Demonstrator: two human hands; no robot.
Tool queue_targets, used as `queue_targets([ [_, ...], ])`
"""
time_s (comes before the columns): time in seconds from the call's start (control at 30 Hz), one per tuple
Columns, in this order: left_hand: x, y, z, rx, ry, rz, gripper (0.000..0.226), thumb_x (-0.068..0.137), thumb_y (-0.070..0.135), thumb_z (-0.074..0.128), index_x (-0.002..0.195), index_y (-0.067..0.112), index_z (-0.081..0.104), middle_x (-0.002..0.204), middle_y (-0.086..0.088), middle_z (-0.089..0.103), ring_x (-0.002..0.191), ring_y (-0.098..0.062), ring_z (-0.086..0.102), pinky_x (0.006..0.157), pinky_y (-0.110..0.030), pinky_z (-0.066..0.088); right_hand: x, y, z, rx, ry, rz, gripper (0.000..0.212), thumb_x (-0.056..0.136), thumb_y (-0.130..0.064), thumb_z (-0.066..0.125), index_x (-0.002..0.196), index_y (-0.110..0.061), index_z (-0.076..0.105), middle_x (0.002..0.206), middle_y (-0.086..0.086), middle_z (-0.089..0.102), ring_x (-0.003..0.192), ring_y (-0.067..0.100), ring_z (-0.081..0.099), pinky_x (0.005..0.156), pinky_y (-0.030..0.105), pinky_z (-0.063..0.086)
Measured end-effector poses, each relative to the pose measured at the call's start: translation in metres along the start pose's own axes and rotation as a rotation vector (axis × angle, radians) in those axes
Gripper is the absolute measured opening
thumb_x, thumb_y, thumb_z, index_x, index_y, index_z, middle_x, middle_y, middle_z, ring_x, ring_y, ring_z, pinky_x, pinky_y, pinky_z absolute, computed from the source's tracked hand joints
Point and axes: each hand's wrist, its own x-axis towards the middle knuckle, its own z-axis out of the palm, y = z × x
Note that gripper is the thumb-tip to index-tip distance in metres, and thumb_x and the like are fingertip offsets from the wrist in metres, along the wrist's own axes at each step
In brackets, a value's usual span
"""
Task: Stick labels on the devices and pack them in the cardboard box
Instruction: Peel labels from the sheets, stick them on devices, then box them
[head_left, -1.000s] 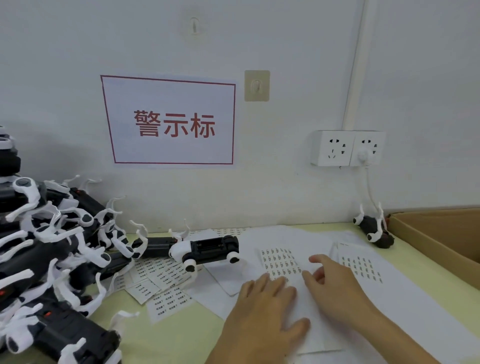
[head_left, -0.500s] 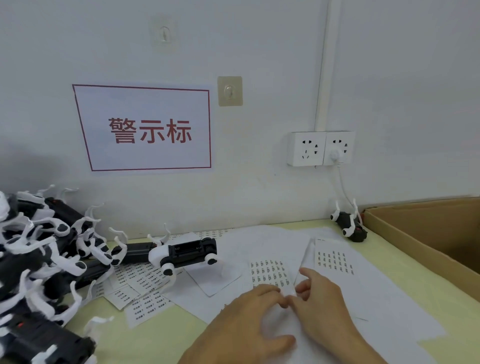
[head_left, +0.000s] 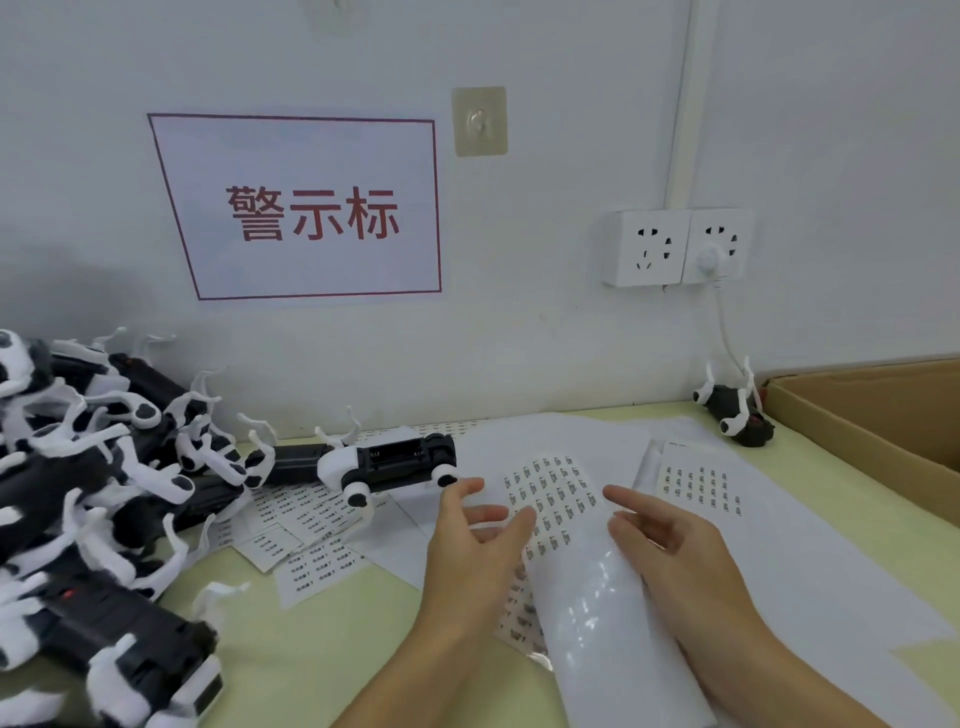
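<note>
- A white sign with a red border and red characters is fixed to the wall.
- A beige adhesive hook sits just right of it.
- A white double socket has one plug in its right half, the cord hanging down.
- The surface is pale green.

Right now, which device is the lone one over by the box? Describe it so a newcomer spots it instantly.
Start at the double wall socket and follow the white cord from its right outlet down to the table. At its foot, just left of the cardboard box, lies a small black device with white prongs. Unlike the big pile of devices at the far left, it lies alone against the wall.
</note>
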Motion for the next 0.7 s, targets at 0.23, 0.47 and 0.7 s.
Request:
queue_targets([
  [0.23,0.001,-0.005,0.0,-0.074,-0.08,0.063,0.044,0.093,0.012,0.068,0.122,0.035,0.043,0.089,0.005,0.078,0.078,-0.011,0.073,0.06,-0.019,0.053,0.004,0.007,0.007,0.116,-0.136,0.055,0.024,0.098,-0.009,0.058,0.108,-0.023,0.075,0.095,-0.004,0.078,0.09,0.011,0.074,0.08,0.03,0.055],
  [0.47,-0.006,-0.004,0.0,-0.107,-0.093,0.192,0.038,0.096,0.01,0.064,0.119,0.033,0.042,0.089,0.003,0.078,0.078,-0.017,0.074,0.065,-0.027,0.059,0.002,0.013,0.008,0.034,-0.3,0.075,0.012,0.09,-0.021,0.068,0.091,-0.021,0.08,0.093,0.007,0.078,0.086,0.026,0.076,0.076,0.038,0.057],
  [0.7,-0.009,-0.006,0.003,-0.046,-0.125,0.267,0.027,0.098,0.011,0.061,0.107,0.034,0.052,0.085,0.002,0.077,0.068,-0.023,0.065,0.06,-0.035,0.054,0.001,0.011,0.008,0.113,-0.291,0.094,0.011,0.09,-0.016,0.069,0.092,-0.019,0.08,0.095,0.008,0.078,0.087,0.027,0.076,0.072,0.037,0.059],
])
